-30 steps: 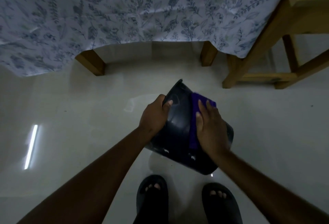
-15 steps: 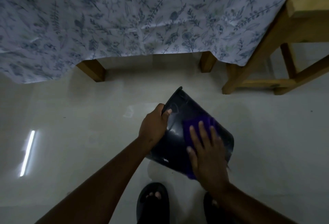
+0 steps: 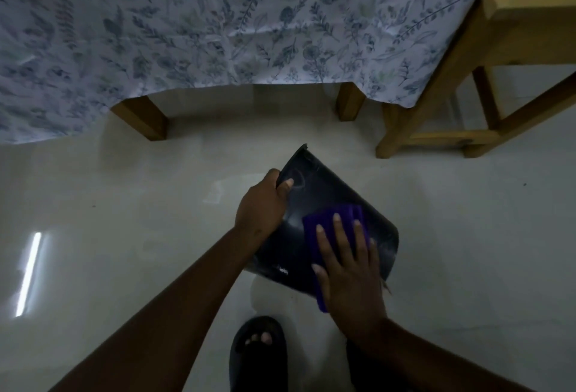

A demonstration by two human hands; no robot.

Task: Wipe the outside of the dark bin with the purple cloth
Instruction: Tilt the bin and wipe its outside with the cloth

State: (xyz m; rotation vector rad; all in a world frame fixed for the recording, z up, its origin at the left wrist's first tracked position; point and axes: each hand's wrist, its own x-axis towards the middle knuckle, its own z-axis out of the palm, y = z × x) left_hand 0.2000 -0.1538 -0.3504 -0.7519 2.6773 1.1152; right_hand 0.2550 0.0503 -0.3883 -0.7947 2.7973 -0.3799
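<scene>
A dark bin (image 3: 330, 201) is held tilted above the pale floor, its outer wall facing me. My left hand (image 3: 263, 207) grips the bin's left edge near the rim, thumb on the outside. My right hand (image 3: 349, 270) lies flat with fingers spread on a folded purple cloth (image 3: 321, 226), pressing it against the bin's lower outer wall. Most of the cloth is hidden beneath my palm.
A table draped in a blue floral cloth (image 3: 218, 26) stands ahead on wooden legs (image 3: 143, 117). A wooden stool or chair frame (image 3: 461, 117) is at the right. My feet in dark sandals (image 3: 258, 351) are just below the bin on the glossy floor.
My right hand has slid the purple cloth down the bin's wall, from near the top edge toward me. The left hand keeps its grip on the bin.
</scene>
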